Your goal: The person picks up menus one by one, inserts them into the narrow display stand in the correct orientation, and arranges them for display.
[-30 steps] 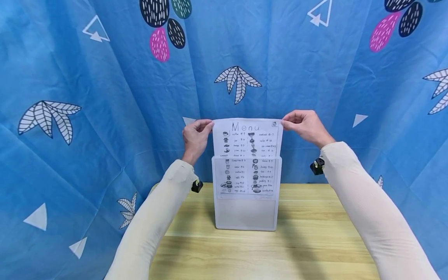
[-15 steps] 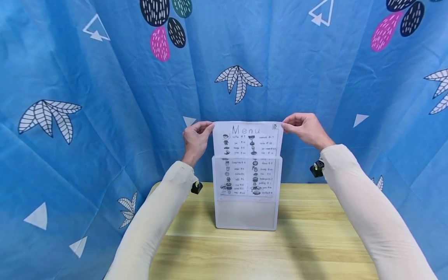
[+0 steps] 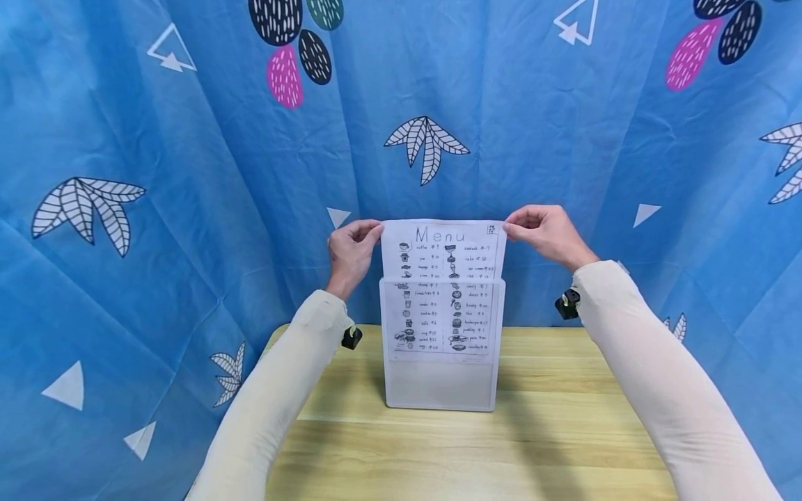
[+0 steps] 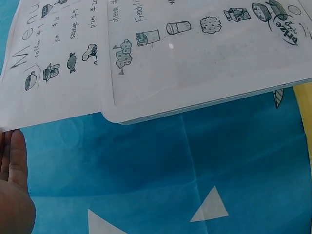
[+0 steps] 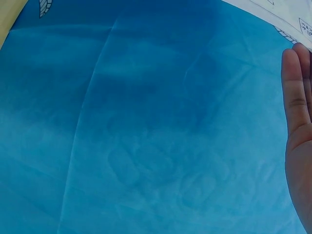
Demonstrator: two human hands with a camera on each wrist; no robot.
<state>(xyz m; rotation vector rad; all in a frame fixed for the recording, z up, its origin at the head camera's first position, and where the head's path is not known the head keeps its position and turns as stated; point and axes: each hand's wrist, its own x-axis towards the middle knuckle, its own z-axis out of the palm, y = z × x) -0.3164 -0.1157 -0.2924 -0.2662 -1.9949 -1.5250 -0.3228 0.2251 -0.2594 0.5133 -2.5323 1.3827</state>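
Note:
A paper menu [image 3: 441,250] with handwritten items and small drawings stands partly inside a clear upright sign holder [image 3: 441,386]. Its upper part sticks out above the holder's top edge, and its lower part shows through the front. My left hand [image 3: 352,254] pinches the sheet's top left corner. At the top right corner, my right hand [image 3: 551,233] pinches it too. In the left wrist view the menu [image 4: 53,97] passes into the holder [image 4: 195,95], with my left hand [image 4: 14,190] at the corner. The right wrist view has my right hand [image 5: 298,141] at its edge.
The holder stands on a light wood table [image 3: 401,452]. Behind and beside the table hangs a blue patterned curtain [image 3: 282,174]. A small black wrist camera [image 3: 568,303] sits at the right cuff, and another black camera [image 3: 352,337] at the left.
Both hands have moved slightly down together with the menu, which sits a little deeper in the holder. The holder has stayed in place.

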